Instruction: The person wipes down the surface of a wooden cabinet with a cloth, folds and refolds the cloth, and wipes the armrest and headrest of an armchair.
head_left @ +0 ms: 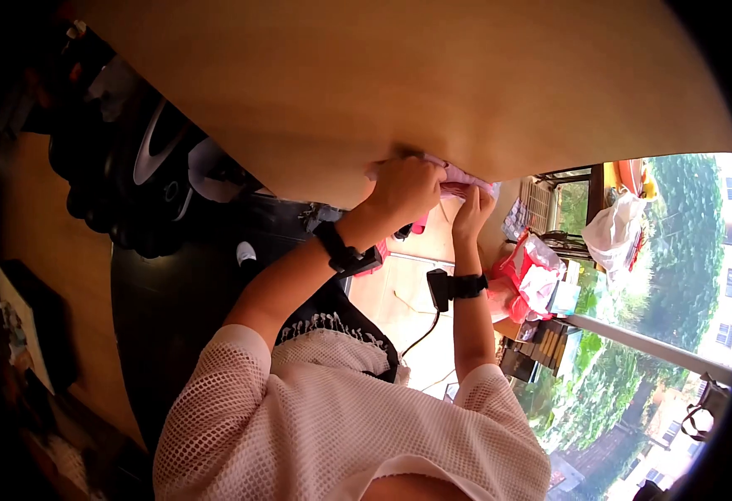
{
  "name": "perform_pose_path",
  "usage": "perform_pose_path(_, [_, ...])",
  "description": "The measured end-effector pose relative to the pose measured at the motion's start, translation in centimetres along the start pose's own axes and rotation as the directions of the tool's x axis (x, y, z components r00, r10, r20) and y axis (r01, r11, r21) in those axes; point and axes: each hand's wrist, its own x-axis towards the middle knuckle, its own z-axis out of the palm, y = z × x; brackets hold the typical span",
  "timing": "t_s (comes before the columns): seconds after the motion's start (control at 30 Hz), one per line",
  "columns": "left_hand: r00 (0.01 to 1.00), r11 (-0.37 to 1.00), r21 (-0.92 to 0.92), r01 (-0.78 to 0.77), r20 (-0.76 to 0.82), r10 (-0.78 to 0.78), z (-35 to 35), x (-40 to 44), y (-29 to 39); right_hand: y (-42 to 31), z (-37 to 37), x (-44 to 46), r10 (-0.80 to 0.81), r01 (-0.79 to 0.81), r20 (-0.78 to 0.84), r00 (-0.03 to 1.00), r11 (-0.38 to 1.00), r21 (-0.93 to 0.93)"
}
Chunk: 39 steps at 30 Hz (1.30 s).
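Observation:
A pink, thin item (459, 177), cloth-like, stretches between my two hands at the edge of a large light-brown wooden surface (366, 83). The fingers of my left hand (412, 185) are curled closed over its left end, close against the wood. At its right end, my right hand (473, 213) pinches it between thumb and fingers. Part of the pink item is hidden behind my left hand. Both wrists wear black bands with small black devices.
Right of my hands are a red and white bag (533, 271), a white plastic bag (614, 232), a dark rack (579, 177), books (549, 344) and a window with greenery outside. Dark objects (161, 159) fill the left. A cable hangs below my right wrist.

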Motion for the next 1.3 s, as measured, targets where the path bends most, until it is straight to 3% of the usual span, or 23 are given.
perform_pose_path(0.03, [1.0,0.999,-0.039,0.001,0.004,0.0,-0.2,-0.3,-0.6,0.8,-0.2,-0.3,-0.012,0.016,0.043,0.999,0.994,-0.107])
perform_pose_path(0.13, [0.996,0.998,-0.057,-0.019,-0.085,0.014,2.0,-1.1,-3.4,2.1,1.4,-0.8,-0.092,0.101,0.07,0.993,0.987,-0.128])
perform_pose_path(0.2, [0.998,1.0,-0.013,0.02,0.057,-0.019,3.3,-2.0,-5.7,7.3,3.1,-1.9,0.147,-0.193,0.234,0.961,0.963,0.186])
perform_pose_path(0.27, [0.979,0.987,-0.112,0.117,0.182,-0.096,4.4,-3.4,-8.2,15.3,5.1,-3.8,0.333,-0.408,0.276,0.902,0.868,0.283])
perform_pose_path(0.37, [0.983,0.926,-0.33,0.183,0.037,-0.181,9.9,-6.7,-15.5,11.4,8.2,-4.6,0.433,-0.51,0.3,0.85,0.82,0.259])
perform_pose_path(0.47, [0.979,0.907,-0.375,0.193,0.14,-0.15,5.9,-7.8,-17.4,9.0,10.4,-5.3,0.325,-0.387,0.413,0.851,0.919,0.072])
perform_pose_path(0.5, [0.954,0.911,-0.313,0.269,0.214,-0.209,3.3,-7.9,-17.7,5.9,11.7,-5.6,0.447,-0.519,0.439,0.779,0.853,0.053])
perform_pose_path(0.53, [0.971,0.926,-0.319,0.204,0.189,-0.148,1.5,-8.3,-19.3,5.5,13.8,-6.2,0.352,-0.431,0.451,0.82,0.898,0.083])
perform_pose_path(0.6, [0.96,0.891,-0.367,0.267,0.186,-0.211,-2.0,-9.0,-21.9,4.3,18.1,-7.4,0.145,-0.195,0.469,0.871,0.979,0.059])
perform_pose_path(0.7, [0.966,0.977,-0.103,0.184,0.2,-0.161,-10.8,-9.9,-22.4,0.4,24.8,-9.6,0.128,-0.088,0.472,0.872,0.99,-0.107])
perform_pose_path(0.8, [0.945,0.958,-0.047,0.282,0.187,-0.269,-14.2,-11.4,-26.3,-4.4,29.5,-11.9,0.253,-0.215,0.388,0.886,0.967,-0.14])
perform_pose_path(0.87, [0.974,0.977,-0.026,0.211,0.093,-0.208,-14.4,-12.3,-29.2,-5.3,31.1,-12.8,0.251,-0.215,0.343,0.905,0.966,-0.141])
perform_pose_path(0.93, [0.968,0.969,-0.042,0.242,0.074,-0.238,-15.7,-12.3,-28.7,-6.8,31.2,-12.7,0.308,-0.254,0.322,0.896,0.947,-0.197])
perform_pose_path(0.97, [0.976,0.976,-0.019,0.216,0.036,-0.216,-15.9,-12.2,-28.7,-7.4,31.6,-12.9,0.232,-0.214,0.247,0.941,0.972,-0.099])
perform_pose_path(1.1, [0.984,0.974,-0.218,0.061,-0.151,-0.095,-18.6,-11.1,-26.5,-11.1,31.0,-12.1,0.073,-0.068,0.157,0.985,0.997,-0.038])
perform_pose_path(1.2, [0.954,0.936,-0.343,-0.082,-0.297,-0.025,-22.3,-9.7,-23.4,-18.0,30.1,-11.5,0.058,-0.056,0.038,0.998,0.997,-0.058])
perform_pose_path(1.3, [0.907,0.845,-0.479,-0.237,-0.42,0.017,-27.8,-8.0,-18.3,-24.2,30.0,-10.7,-0.18,0.188,-0.118,0.977,0.98,0.06])
